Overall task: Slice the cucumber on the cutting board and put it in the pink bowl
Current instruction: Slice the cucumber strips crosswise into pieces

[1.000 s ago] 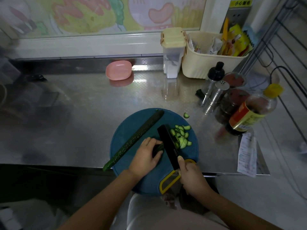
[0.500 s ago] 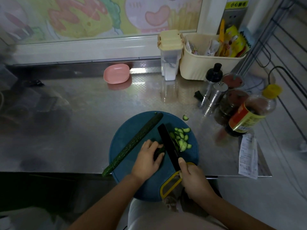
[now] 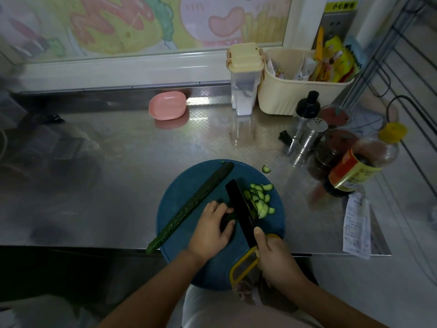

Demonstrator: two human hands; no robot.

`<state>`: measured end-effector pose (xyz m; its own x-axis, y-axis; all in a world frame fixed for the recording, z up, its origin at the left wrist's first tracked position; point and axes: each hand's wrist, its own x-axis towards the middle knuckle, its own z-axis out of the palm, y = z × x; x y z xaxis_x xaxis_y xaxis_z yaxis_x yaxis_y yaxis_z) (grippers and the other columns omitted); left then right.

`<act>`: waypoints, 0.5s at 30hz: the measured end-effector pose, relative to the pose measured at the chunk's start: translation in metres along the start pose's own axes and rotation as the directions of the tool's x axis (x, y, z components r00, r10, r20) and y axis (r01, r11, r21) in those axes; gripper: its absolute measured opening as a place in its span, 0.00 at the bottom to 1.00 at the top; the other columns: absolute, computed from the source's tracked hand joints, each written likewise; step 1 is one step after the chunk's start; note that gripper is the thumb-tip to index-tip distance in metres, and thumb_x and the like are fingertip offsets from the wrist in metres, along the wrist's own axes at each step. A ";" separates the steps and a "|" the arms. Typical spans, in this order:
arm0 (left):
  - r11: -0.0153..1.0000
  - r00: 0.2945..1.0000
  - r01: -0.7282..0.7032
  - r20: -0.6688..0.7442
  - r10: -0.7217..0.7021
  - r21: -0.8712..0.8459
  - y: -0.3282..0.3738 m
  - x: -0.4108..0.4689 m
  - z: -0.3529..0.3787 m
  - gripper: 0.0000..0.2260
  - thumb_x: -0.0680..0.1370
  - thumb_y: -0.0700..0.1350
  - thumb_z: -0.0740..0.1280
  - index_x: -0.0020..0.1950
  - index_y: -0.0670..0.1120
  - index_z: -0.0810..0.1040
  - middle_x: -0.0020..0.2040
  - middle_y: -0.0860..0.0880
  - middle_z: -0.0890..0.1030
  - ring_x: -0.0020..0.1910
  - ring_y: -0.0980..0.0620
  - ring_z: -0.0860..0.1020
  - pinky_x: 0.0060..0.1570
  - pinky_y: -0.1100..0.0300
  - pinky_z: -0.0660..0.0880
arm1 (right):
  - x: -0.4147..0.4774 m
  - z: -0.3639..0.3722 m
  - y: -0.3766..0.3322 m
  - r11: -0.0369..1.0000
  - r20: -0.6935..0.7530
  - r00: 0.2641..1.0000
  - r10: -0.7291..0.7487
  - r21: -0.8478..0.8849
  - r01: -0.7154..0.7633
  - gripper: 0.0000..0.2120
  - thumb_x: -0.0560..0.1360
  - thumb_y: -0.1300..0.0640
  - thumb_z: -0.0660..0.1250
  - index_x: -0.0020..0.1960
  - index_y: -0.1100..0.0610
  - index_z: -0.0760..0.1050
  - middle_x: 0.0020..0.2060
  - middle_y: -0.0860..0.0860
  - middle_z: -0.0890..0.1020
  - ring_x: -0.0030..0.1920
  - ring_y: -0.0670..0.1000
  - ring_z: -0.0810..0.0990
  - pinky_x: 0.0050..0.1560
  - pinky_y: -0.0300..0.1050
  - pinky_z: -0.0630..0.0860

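Because only a short stub of cucumber (image 3: 227,219) shows between the left hand (image 3: 209,229) and the knife (image 3: 240,209), keep the fingertips tucked back and bring the blade straight down just beside them, advancing in thin, even steps. The stub lies on the blue cutting board (image 3: 179,233), with the cut slices (image 3: 260,200) heaped right of the blade and a long cucumber half (image 3: 191,204) lying diagonally on the left. The left hand curls over the stub, pressing it down. The right hand (image 3: 274,256) grips the knife handle, one finger laid forward on the blade. The pink bowl (image 3: 167,105) stands well apart, at the back of the counter (image 3: 113,162).
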<state>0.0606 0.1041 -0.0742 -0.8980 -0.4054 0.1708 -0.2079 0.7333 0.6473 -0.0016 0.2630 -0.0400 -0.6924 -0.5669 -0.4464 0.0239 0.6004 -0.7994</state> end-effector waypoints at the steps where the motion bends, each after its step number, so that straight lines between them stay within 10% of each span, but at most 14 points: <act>1: 1.000 1.000 0.004 0.000 -0.004 -0.004 0.000 0.000 0.000 0.10 0.76 0.48 0.62 0.52 0.43 0.76 0.45 0.52 0.68 0.45 0.57 0.67 0.44 0.67 0.64 | 0.001 0.001 0.000 1.000 0.000 1.000 0.001 0.004 -0.001 0.28 0.81 0.45 0.51 0.24 0.55 0.59 0.17 0.48 0.63 0.20 0.45 0.62 0.29 0.45 0.61; 15: 1.000 1.000 0.008 -0.003 -0.008 -0.022 0.001 -0.002 -0.001 0.13 0.76 0.47 0.57 0.53 0.42 0.76 0.45 0.52 0.68 0.45 0.58 0.66 0.46 0.68 0.62 | 0.001 0.009 0.004 0.997 -0.030 0.999 -0.045 -0.065 0.043 0.28 0.81 0.47 0.50 0.24 0.55 0.58 0.18 0.48 0.63 0.21 0.46 0.62 0.29 0.45 0.61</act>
<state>0.0620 0.1051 -0.0734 -0.8951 -0.4131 0.1679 -0.2066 0.7178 0.6648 0.0044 0.2591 -0.0473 -0.7140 -0.5763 -0.3976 -0.0529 0.6106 -0.7901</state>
